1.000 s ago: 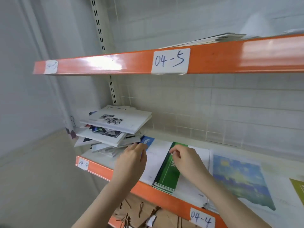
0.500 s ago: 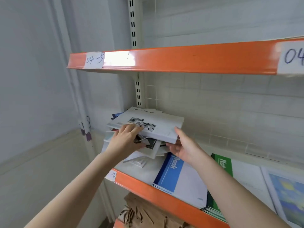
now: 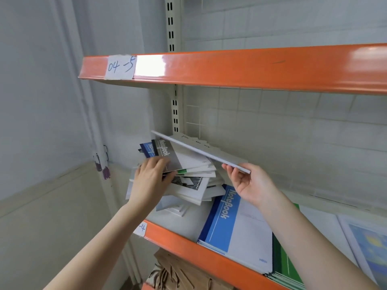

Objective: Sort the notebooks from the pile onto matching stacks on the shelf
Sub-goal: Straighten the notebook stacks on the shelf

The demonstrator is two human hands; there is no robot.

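One white notebook (image 3: 201, 151) tilts edge-on, pinched in my right hand (image 3: 249, 183); my left hand (image 3: 150, 178) grips the grey notebook (image 3: 173, 155) atop the pile (image 3: 188, 185).

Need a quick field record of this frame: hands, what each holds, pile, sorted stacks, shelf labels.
left hand: gripping the grey notebook on top of the pile
right hand: lifting the white notebook by its corner, tilted up off the pile
sorted stacks: blue stack beside the pile, green stack right of it
shelf labels: upper label reads 04-5; lower label partly hidden
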